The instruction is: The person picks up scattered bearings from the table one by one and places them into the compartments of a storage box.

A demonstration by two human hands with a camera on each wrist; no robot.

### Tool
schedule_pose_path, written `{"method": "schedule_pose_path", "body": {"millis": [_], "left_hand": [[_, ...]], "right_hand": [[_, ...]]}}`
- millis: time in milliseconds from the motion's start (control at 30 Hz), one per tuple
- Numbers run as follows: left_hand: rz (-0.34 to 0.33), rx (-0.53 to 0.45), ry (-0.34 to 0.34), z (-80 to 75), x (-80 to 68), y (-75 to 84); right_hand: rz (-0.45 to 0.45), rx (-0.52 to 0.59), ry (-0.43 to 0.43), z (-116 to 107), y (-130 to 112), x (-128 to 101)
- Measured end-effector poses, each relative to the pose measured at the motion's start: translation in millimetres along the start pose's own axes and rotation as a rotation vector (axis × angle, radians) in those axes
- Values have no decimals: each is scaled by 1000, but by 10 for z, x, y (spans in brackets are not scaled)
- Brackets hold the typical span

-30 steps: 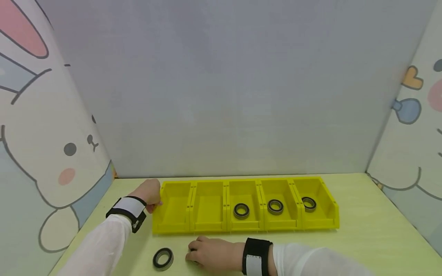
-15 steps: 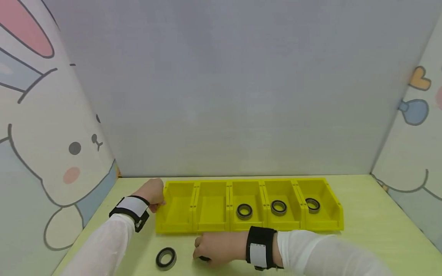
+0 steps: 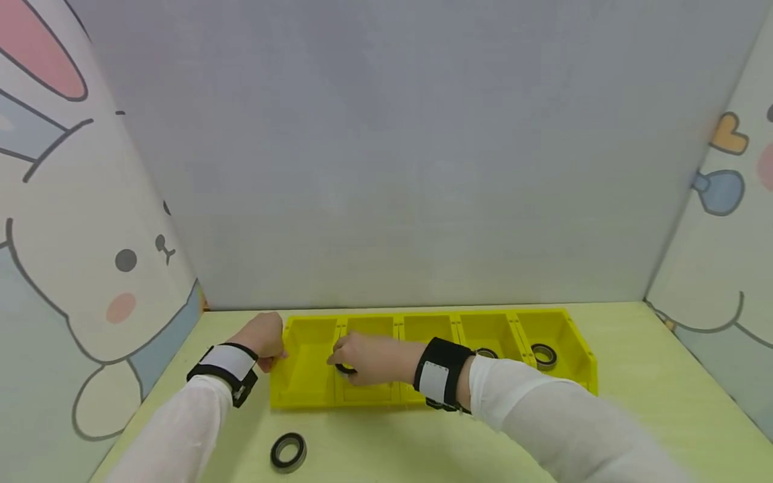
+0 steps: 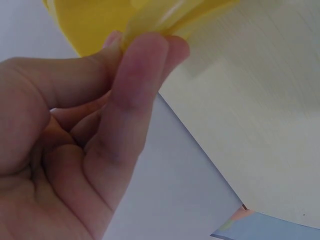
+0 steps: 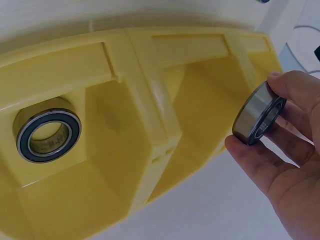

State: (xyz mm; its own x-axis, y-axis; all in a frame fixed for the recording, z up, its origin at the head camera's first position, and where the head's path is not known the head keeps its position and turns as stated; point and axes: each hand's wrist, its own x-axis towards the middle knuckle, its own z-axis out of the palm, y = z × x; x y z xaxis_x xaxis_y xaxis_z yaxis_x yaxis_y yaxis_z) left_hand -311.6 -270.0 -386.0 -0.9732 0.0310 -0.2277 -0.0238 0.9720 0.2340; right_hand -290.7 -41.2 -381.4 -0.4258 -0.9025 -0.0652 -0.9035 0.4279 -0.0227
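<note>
Right hand (image 3: pixel 368 359) pinches a black-and-steel bearing ring (image 3: pixel 345 368) over the second-from-left compartment of the yellow plastic bin row (image 3: pixel 302 396); left wrist view: left hand (image 4: pixel 75 145), fingers curled, grips the bin's left rim; right wrist view: ring on edge, compartment directly below.
</note>
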Motion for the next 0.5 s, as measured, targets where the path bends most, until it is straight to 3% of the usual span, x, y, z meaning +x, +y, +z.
{"method": "schedule_pose_path", "body": {"millis": [200,500], "left_hand": [[-6,4,-4,-17,-32,11],[5,-14,-12,-12,-15,22]], "right_hand": [[47,-8,84,126,121,125],[234,73,112,197,212,125]]}}
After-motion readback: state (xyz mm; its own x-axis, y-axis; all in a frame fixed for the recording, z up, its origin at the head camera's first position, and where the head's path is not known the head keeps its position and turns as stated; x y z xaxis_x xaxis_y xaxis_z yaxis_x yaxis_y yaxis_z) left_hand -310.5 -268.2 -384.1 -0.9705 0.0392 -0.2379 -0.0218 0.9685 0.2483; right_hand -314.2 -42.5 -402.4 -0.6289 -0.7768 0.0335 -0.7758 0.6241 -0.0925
